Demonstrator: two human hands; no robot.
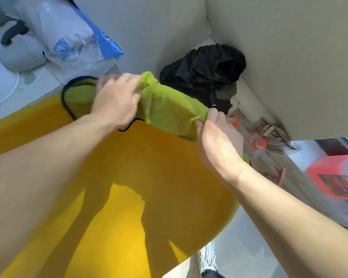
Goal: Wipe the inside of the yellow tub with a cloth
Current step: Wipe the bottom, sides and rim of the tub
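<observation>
Both hands hold a green cloth (pixel 165 105) stretched between them above the far part of the yellow tub (pixel 129 167), centre of frame. Left hand (pixel 117 101) is closed over the cloth's left part, fingers curled around a bunched section, knuckles up, slightly blurred. Right hand (pixel 215 135) pinches the cloth's right end between thumb and fingertips, palm turned inward, wrist bent. Cloth is rolled or bunched into a thick band running from upper left down to the right; its black-trimmed edge (pixel 68 101) loops out at left of the left hand and hangs over the tub's far rim. Both forearms are bare and reach in from the lower corners, left arm crossing over the tub interior, right arm along the tub's right edge. Arm shadows fall on the tub floor at bottom centre.

Behind the cloth, upper centre-right, a black bag (pixel 205 71) sits in a wall corner. Upper left: a clear plastic bag (pixel 68 43) with blue print, and a grey rounded thing beside it. Right edge: an orange-red item (pixel 333 177), blurred. A shoe (pixel 208 255) shows at bottom, right of the tub.
</observation>
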